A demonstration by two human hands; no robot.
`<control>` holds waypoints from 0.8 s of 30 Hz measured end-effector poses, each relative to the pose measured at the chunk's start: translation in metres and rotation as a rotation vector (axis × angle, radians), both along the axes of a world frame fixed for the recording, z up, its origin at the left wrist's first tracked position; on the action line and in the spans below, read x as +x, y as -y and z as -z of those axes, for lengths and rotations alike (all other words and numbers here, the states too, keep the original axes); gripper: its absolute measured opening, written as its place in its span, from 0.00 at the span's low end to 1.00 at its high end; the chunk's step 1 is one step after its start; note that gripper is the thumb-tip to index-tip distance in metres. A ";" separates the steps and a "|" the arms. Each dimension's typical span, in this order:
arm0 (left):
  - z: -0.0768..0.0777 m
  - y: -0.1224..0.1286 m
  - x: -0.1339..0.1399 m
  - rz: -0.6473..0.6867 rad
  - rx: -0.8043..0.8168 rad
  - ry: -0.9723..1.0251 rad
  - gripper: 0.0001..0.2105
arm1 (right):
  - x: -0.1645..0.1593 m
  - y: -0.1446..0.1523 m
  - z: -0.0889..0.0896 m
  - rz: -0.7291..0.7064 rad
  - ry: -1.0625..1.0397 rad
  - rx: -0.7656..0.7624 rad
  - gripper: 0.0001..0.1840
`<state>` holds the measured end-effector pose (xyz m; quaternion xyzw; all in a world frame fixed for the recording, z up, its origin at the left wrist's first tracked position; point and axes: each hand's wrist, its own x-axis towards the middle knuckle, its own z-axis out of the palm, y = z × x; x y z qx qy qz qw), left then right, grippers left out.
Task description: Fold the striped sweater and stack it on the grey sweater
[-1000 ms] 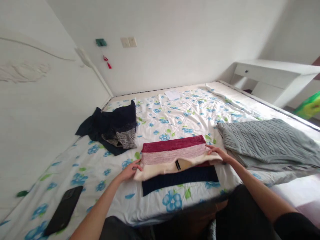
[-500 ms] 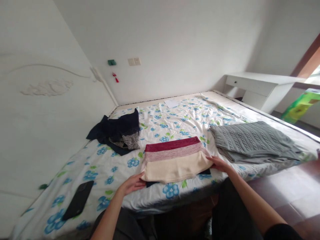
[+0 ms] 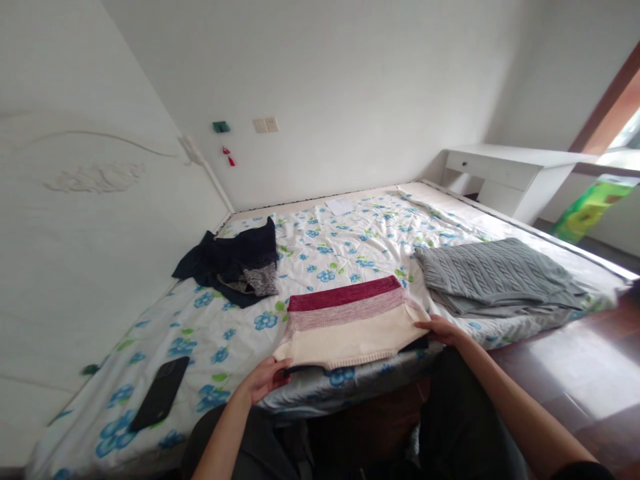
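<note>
Close in, dark trousers (image 3: pixel 235 440) with knees apart beside the bed, and brown floor (image 3: pixel 565 377) shining to the right. At the near edge of the bed, pinching the near left corner of a folded sweater (image 3: pixel 350 337) with the left hand (image 3: pixel 265 380), thumb on top, fingers curled in below, hardly open. Pinching the near right corner likewise with the right hand (image 3: pixel 440 329), fingertips pressed together on the knit. Holding the sweater stretched out between the two, cream in front, mottled pink in the middle, dark red along the far side. Showing from under both near corners, a bit of dark cloth (image 3: pixel 415 344), mostly covered; impossible to tell whether a separate piece.

To the left of the left hand, well apart, a black phone (image 3: pixel 160 393) flat on the flowered sheet (image 3: pixel 300 260). Farther on, to the left, a crumpled heap of dark clothing (image 3: pixel 240 252) with a speckled grey part. To the right, near the right hand, a folded grey cable-knit garment (image 3: pixel 495 275).

Beyond, flat near the far edge of the bed, a white paper (image 3: pixel 339 207), too small for reading any writing. Past the bed to the right, a white desk (image 3: pixel 533 163) with a closed drawer (image 3: pixel 485 169), contents hidden. Beside it, a green-and-yellow bag (image 3: pixel 593 208), blurred, any print unreadable.
</note>
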<state>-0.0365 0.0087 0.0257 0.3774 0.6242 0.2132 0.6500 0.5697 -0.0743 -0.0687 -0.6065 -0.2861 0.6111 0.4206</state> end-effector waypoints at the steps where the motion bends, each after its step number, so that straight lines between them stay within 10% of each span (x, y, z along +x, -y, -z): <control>1: 0.002 0.002 -0.010 0.088 -0.032 -0.067 0.27 | 0.003 0.005 0.001 -0.018 -0.022 -0.032 0.27; 4: 0.013 0.000 -0.027 0.250 -0.063 -0.289 0.30 | 0.010 0.010 0.003 -0.029 -0.048 -0.054 0.25; 13: 0.026 -0.058 0.004 0.113 0.449 -0.322 0.30 | 0.017 -0.035 0.003 0.096 0.079 0.115 0.23; 24: 0.033 -0.090 0.023 0.074 0.302 -0.222 0.32 | 0.025 -0.080 -0.008 -0.041 0.179 0.015 0.26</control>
